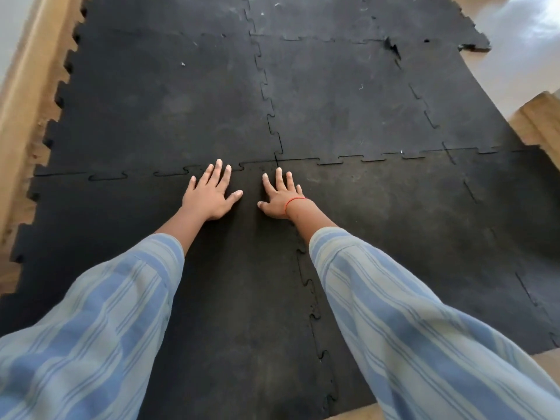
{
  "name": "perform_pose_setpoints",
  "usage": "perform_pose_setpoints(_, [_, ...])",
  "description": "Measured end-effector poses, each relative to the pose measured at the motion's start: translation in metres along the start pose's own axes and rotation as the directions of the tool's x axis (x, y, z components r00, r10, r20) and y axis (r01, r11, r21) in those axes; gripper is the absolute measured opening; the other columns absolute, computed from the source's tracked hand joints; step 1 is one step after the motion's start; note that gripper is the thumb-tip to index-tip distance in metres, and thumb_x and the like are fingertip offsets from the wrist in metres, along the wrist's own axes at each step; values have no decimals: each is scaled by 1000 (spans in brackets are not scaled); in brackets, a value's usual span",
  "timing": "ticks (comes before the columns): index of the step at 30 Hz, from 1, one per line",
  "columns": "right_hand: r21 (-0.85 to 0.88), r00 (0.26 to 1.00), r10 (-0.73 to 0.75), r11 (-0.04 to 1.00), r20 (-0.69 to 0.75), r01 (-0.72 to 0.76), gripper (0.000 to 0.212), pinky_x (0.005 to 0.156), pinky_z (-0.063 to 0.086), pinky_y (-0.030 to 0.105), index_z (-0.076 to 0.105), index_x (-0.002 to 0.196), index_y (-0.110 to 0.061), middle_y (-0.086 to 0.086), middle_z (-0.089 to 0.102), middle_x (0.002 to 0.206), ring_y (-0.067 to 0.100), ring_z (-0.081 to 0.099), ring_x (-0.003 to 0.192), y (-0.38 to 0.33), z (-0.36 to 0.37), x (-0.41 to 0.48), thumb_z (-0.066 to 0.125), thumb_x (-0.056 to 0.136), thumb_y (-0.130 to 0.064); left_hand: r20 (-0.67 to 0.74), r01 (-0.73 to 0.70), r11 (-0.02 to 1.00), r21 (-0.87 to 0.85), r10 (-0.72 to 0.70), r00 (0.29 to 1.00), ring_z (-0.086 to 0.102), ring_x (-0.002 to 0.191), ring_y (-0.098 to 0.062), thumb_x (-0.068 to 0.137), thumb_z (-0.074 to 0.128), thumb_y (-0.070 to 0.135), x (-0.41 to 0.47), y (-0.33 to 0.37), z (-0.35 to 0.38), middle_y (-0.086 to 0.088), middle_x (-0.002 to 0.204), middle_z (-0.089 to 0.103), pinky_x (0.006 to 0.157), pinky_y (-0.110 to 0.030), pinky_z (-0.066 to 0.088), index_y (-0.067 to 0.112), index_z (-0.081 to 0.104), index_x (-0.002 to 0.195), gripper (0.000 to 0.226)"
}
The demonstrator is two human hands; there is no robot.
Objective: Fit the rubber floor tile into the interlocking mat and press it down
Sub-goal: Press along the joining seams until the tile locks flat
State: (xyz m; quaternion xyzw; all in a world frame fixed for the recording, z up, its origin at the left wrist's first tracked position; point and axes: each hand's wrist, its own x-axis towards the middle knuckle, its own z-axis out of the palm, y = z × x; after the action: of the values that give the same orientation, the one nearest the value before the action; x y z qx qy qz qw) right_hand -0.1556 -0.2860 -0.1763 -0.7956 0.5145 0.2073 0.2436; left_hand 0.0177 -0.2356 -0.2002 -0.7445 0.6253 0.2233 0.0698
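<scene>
A black rubber floor tile (236,283) lies flat at the near left of the interlocking mat (333,101), its toothed edges meshed with the neighbouring tiles on its far and right sides. My left hand (212,192) lies palm down on the tile's far edge, fingers spread, fingertips on the toothed seam. My right hand (280,197), with a red thread on the wrist, rests flat beside it near the tile's far right corner, where four tiles meet. Neither hand holds anything.
The mat's left edge (57,98) shows free teeth over a tan floor beside a wooden board (27,95). A torn tile corner (472,45) sits at the far right. A wooden piece (539,119) stands at the right. White floor (515,25) lies beyond.
</scene>
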Motion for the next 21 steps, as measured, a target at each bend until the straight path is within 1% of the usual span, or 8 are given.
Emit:
perform_pose_setpoints(3, [-26,990,-113,993,-86,111,59,113,-9,60,-5,150,-37,-7,-19,160,25,-21,146,-2,16,-4,24,99,-43,-29,81,996,20,-81,996,-12,148,-14,92,15,67,-23,-32,8,7,160,-21,119,-46,1,26,-12,153,78])
perform_pose_setpoints(6, [-29,987,-83,996,-139,80,57,111,-10,63,-5,149,-40,-10,-17,160,21,-20,146,-11,24,1,19,98,-49,-34,89,996,26,-88,996,-13,148,-13,91,14,69,-25,-40,11,10,159,-21,119,-46,0,28,-13,152,79])
perform_pose_setpoints(10, [-67,999,5,998,-53,-9,64,115,-3,61,-6,151,-34,-4,-18,160,28,-17,147,-38,-2,17,28,98,-47,21,73,997,17,-74,997,-12,148,-14,93,18,68,-23,-40,2,9,159,-22,119,-47,1,27,-12,152,79])
perform_pose_setpoints(13, [-92,1000,19,996,-5,-20,78,116,3,60,-5,152,-25,-2,-17,160,27,-14,148,-60,-14,22,40,94,-52,50,49,999,-1,-49,998,-9,149,-15,94,24,65,-25,-48,-8,6,160,-19,119,-48,6,23,-9,153,80])
perform_pose_setpoints(15, [-90,997,-70,993,10,71,86,114,4,65,-4,152,-32,-5,-18,160,28,-16,147,-74,-8,19,46,88,-61,29,163,985,-56,-161,987,-9,149,-18,91,25,69,-33,-68,-10,2,160,-20,119,-49,6,20,-11,153,87])
perform_pose_setpoints(18, [-105,991,-131,986,6,131,101,106,-1,74,-8,148,-43,-9,-23,158,35,-25,143,-94,8,16,49,73,-78,45,409,901,-145,-407,912,-15,148,-24,76,30,85,-51,-116,-13,-7,158,-26,118,-50,2,17,-17,152,112])
perform_pose_setpoints(19, [-102,993,-122,987,2,121,107,104,-2,75,-10,148,-43,-9,-25,158,35,-26,143,-100,8,19,51,68,-81,65,459,872,-172,-455,888,-17,147,-25,70,33,89,-56,-130,-15,-9,157,-27,118,-50,1,17,-18,151,120])
perform_pose_setpoints(21, [-107,992,-124,987,-3,123,117,105,-4,75,-11,149,-38,-5,-25,158,30,-26,144,-109,5,25,56,64,-81,84,496,846,-193,-490,868,-19,147,-27,61,37,93,-58,-146,-19,-11,156,-29,118,-51,0,15,-20,150,131])
